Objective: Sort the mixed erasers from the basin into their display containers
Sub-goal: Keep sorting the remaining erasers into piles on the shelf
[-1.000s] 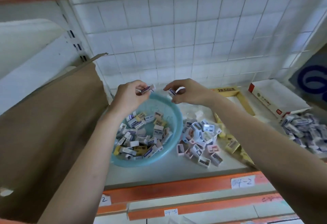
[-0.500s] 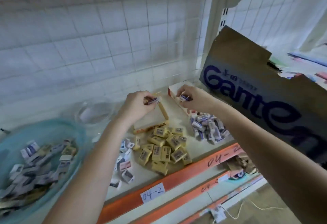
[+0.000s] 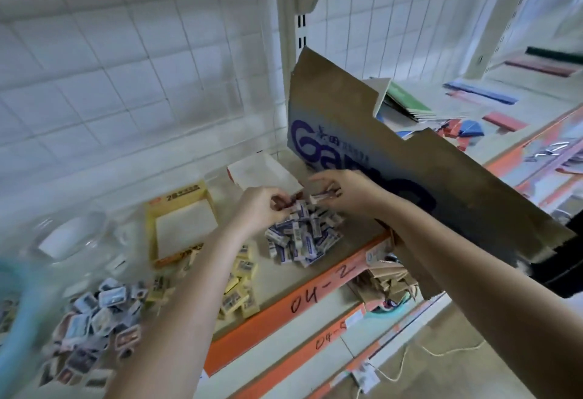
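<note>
The left hand [image 3: 262, 209] and the right hand [image 3: 347, 192] hover over the pile of blue-and-white erasers [image 3: 303, 237] on the shelf [image 3: 284, 304], just in front of the red-edged white box [image 3: 268, 171]. Each grip is pinching: the left holds a small eraser [image 3: 282, 203] between thumb and fingertips, and the right holds another eraser [image 3: 325, 195]. The teal basin [image 3: 12, 304] sits blurred at far left, well apart from both hands.

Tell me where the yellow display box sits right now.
Head view, left of centre: the yellow display box sits between the clear tub and the white box, just behind the loose yellow erasers.
</note>
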Available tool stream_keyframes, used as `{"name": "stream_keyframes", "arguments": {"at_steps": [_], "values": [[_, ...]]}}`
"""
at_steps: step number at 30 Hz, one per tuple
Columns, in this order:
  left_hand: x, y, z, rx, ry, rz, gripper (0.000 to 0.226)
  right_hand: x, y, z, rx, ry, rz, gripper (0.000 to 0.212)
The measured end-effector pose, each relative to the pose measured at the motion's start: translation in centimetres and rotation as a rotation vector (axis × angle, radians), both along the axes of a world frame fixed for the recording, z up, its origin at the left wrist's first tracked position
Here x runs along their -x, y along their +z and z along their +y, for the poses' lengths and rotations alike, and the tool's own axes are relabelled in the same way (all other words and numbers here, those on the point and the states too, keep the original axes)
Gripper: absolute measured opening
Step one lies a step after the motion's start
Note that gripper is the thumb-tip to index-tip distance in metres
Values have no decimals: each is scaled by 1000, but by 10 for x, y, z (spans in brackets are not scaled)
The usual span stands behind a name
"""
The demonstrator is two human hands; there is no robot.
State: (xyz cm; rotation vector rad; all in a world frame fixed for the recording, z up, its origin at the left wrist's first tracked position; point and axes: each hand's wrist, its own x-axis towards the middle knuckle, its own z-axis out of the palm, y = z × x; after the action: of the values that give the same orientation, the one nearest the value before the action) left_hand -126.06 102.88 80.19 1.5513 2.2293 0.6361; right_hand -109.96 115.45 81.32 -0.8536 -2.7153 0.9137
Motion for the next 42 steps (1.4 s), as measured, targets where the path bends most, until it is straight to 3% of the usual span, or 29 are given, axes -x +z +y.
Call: {"name": "stream_keyframes", "arguments": {"at_steps": [3,9,14,23,30,36,42], "values": [[1,-2,0,3,28,-39,26,-3,-3,2,51,63,10,54],[7,8,-21,-87,125,-37,26,13,4,0,87,29,255,41],[19,17,-66,-142,280,-9,23,56,8,-26,32,128,277,31],[60,33,-189,-246,557,52,23,147,17,-133,56,432,350,24],[86,45,-326,-214,821,175,20,225,28,-239,107,633,360,27],[121,48,-416,-193,961,146,24,269,28,-313,74,781,246,30],[175,32,-429,-19,851,66,31,311,18,-342,-54,749,32,40]]}}
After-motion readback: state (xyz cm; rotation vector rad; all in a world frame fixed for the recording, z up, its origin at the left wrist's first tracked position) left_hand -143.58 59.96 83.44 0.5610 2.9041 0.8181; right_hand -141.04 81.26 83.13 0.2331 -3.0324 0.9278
